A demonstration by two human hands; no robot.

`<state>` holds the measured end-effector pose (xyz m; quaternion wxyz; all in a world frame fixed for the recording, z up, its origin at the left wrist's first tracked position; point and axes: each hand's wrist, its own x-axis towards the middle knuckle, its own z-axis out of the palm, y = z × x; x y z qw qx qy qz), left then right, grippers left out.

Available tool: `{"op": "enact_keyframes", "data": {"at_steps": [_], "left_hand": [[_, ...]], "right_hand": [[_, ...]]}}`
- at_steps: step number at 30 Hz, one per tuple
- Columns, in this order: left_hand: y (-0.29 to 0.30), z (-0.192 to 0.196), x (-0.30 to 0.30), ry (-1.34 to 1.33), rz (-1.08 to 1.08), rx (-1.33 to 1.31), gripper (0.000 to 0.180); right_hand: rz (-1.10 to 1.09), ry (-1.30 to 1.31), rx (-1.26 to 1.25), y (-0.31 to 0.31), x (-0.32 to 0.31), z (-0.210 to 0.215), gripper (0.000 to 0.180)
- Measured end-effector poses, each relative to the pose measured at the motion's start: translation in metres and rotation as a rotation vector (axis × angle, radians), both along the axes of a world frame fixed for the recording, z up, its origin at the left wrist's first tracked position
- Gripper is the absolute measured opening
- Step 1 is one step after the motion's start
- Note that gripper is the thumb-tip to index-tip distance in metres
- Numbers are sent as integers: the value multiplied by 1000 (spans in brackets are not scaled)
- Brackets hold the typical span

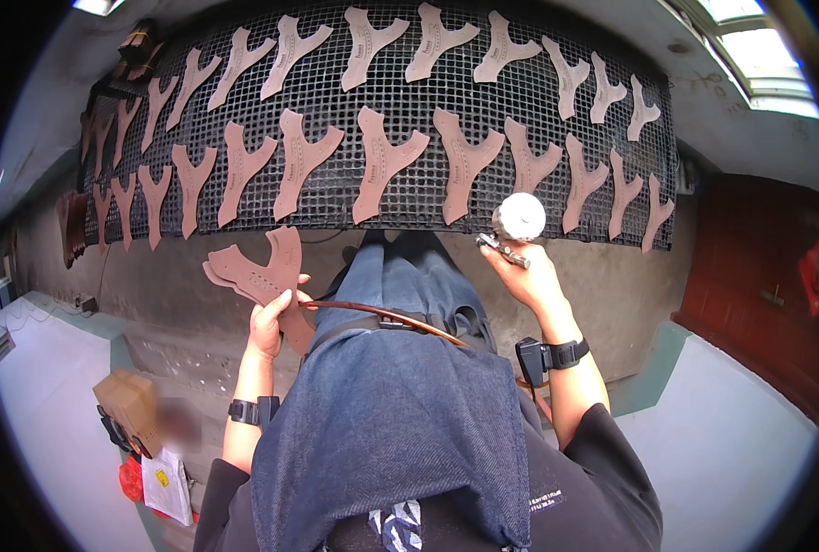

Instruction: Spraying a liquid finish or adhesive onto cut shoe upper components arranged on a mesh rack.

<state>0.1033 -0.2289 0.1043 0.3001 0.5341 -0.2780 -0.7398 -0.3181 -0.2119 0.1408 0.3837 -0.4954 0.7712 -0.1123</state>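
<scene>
My left hand (268, 327) is closed on a few brown, Y-shaped leather pieces (280, 262) with small punched holes. They overlap in a fan in front of the near edge of a black mesh rack (347, 158). My right hand (540, 283) grips a spray gun (518, 219) with a round, silvery cup, held over the rack's near edge on the right. Two long rows of similar Y-shaped pieces (386, 166) lie spaced out on the mesh. Part of the gun is hidden by my fingers.
A brown hose (363, 306) crosses my waist over a denim apron (391, 396). A cardboard box (126, 410) and a white bag (166, 488) stand low on the left. Dark stacked pieces (72, 228) sit by the rack's left end. A dark red panel (750, 285) is at the right.
</scene>
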Motion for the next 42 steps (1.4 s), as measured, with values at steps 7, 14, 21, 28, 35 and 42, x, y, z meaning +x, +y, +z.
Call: {"op": "enact_keyframes", "data": {"at_steps": [7,14,21,28,35,42], "left_hand": [[-6,1,-5,-3,-17,1,49],[-10,3,-14,-21,28,0,50],[-12,1,-28,-30,100,14,51],[-18,8,-31,-45,123,23,52],[-29,8,-2,-31,124,17,50],[-40,4,66,6,73,-23,47]], "right_hand": [[-41,27,-67,-24,-13,-4,32],[-104,132,-186,-81,-50,-12,36],[-187,20,-363,-112,-91,-15,29],[-144,1,-373,-125,-82,-8,28],[-196,-182,-313,-91,-30,-24,32],[-172,-159,-354,-82,51,-23,30]]}}
